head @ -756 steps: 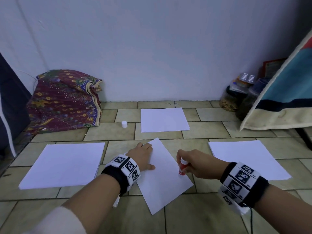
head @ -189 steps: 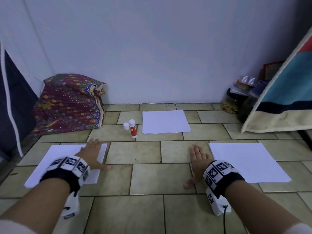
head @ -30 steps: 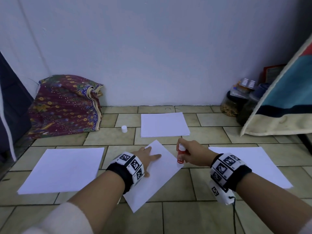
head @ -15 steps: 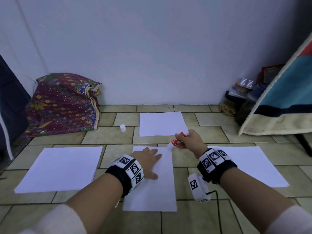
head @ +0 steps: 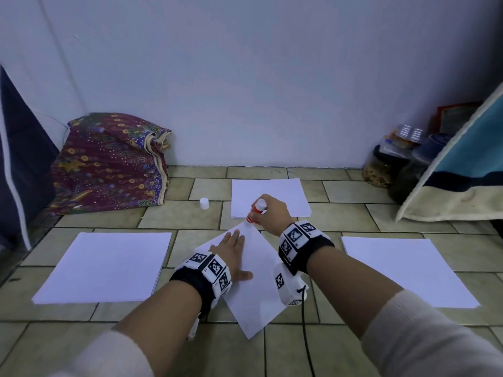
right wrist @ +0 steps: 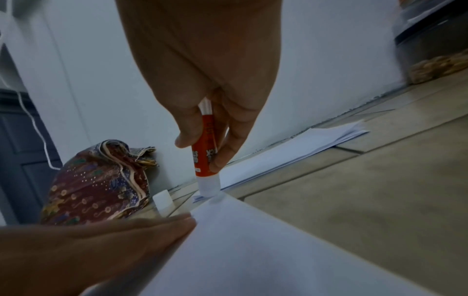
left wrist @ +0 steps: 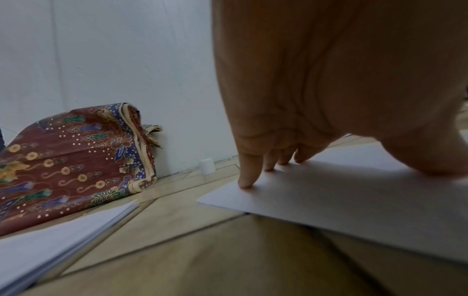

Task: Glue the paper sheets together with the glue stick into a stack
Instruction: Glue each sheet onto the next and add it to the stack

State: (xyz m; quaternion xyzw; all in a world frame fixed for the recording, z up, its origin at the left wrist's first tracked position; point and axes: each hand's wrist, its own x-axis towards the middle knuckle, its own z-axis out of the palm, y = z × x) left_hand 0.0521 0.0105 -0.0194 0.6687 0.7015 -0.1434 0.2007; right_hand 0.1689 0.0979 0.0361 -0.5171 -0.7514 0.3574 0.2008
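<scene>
Sheet (head: pixel 255 281) lies skewed on floor (head: pixel 190 346) between my arms, far corner turned toward wall so glue reaches it easily. My left hand (head: pixel 233 254) lies flat on it, fingers (left wrist: pixel 249 172) straight, pinning it against stick's drag. My right hand (head: pixel 270 213) grips glue stick (right wrist: pixel 206 152), thumb and fingers wrapped round barrel, tip down, touching far corner. Cap (head: pixel 204 203) stands far left, off paper, out of the way. Piles wait left (head: pixel 106 265), right (head: pixel 405 270), far (head: pixel 283 191), within reach for stacking.
</scene>
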